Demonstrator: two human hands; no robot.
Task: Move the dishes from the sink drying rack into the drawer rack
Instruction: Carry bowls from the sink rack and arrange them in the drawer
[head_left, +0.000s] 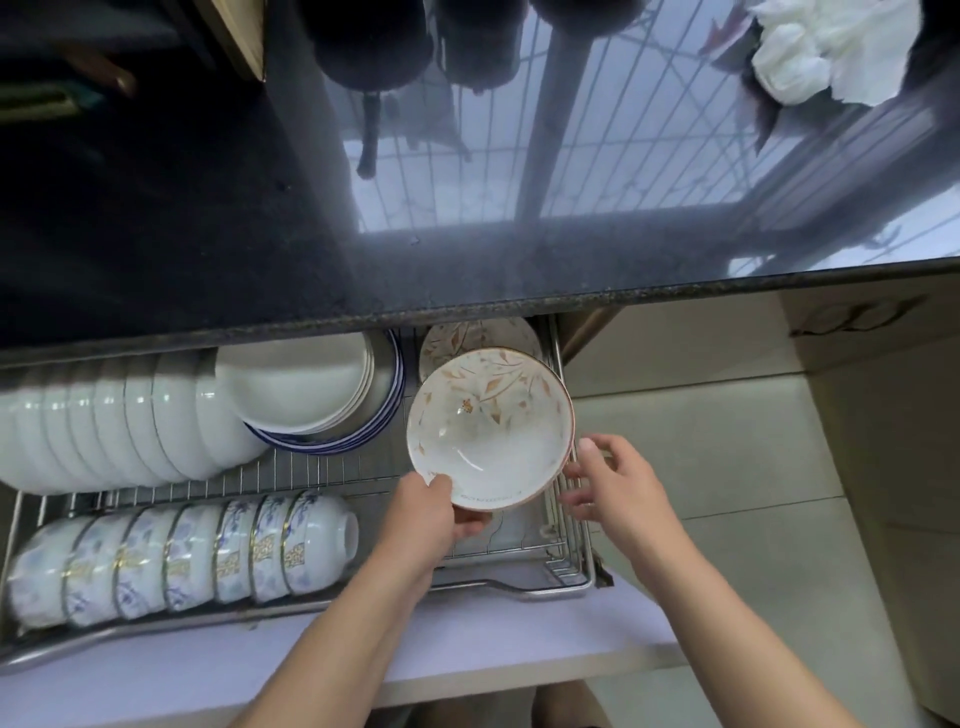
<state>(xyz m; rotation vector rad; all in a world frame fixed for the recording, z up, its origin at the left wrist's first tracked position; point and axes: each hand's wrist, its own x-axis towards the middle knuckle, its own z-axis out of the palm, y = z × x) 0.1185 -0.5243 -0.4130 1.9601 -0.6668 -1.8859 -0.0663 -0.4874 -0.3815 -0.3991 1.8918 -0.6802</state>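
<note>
A white bowl with orange leaf patterns (488, 428) is held above the right end of the wire drawer rack (571, 566). My left hand (431, 514) grips its near rim, thumb on the inside and fingers underneath. My right hand (610, 480) hovers just right of the bowl with fingers spread and loose, holding nothing; I cannot tell whether it touches the rim. Behind the held bowl a matching leaf-patterned dish (472, 335) stands in the rack. The sink drying rack is out of view.
The pulled-out drawer holds a row of plain white bowls (119, 421), stacked white and blue-rimmed plates (311, 384) and a row of blue-flowered bowls (182, 556). The dark glossy countertop (467, 260) overhangs the drawer's back. Tiled floor (701, 467) lies to the right.
</note>
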